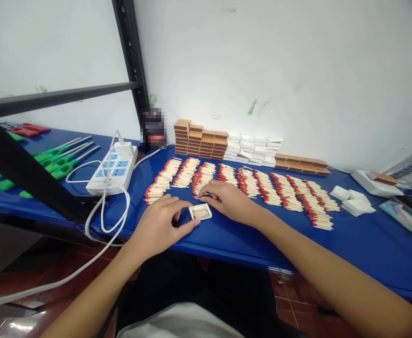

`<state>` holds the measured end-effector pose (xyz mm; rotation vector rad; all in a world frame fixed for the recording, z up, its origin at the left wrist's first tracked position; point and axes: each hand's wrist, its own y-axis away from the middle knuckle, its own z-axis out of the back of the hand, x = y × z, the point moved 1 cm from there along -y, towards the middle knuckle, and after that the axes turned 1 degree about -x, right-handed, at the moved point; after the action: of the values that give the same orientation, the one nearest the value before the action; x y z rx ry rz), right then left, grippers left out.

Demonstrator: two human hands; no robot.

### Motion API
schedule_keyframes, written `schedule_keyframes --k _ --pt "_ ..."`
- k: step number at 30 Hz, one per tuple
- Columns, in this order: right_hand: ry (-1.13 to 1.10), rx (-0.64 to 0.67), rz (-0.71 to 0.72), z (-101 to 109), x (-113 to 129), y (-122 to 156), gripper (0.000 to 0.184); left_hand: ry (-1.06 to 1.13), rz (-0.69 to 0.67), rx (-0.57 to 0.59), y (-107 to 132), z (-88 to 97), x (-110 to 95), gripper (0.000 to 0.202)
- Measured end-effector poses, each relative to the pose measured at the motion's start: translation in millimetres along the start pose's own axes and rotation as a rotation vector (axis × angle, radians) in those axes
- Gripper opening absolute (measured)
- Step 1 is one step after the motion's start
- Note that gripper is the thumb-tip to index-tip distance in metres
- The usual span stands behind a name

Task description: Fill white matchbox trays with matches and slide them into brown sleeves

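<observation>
Matches (201,212) lie in a small white tray (208,217) near the front edge of the blue table (248,239), and I have that tray in the left hand (165,225), thumb at its near left corner and index finger at the far left one, so it sits at the fingertips, to the right of the palm. My right hand (227,199) is just beyond the tray and to its right, knuckles up, fingers bent toward the thumb at the near end of the third heap (204,173) of red-tipped matchsticks, counting from the left. From this camera I cannot tell whether those fingers have pinched anything. The other heaps run side by side across the table, some behind the right hand and more off to its right. Well beyond both hands, I see brown boxes (201,141) stacked against the wall, stacked white trays (251,150) right beside them, and a low row of brown boxes after that. Loose white pieces (357,204) lie toward my right. On my left, a power strip (112,171) trails its white cable near the left hand, and green-handled tools (61,162) lie farther over.
</observation>
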<state>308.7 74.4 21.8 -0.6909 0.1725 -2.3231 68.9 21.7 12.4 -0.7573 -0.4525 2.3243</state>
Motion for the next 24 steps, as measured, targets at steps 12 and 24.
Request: schedule_keyframes --k 12,24 --pt "0.061 0.042 -0.106 10.6 3.6 5.9 0.01 0.002 0.042 0.007 0.0 1.6 -1.8 0.021" --pt "0.009 0.201 -0.068 15.0 35.4 11.7 0.011 0.014 0.004 -0.006 0.1 1.0 -0.8 0.02"
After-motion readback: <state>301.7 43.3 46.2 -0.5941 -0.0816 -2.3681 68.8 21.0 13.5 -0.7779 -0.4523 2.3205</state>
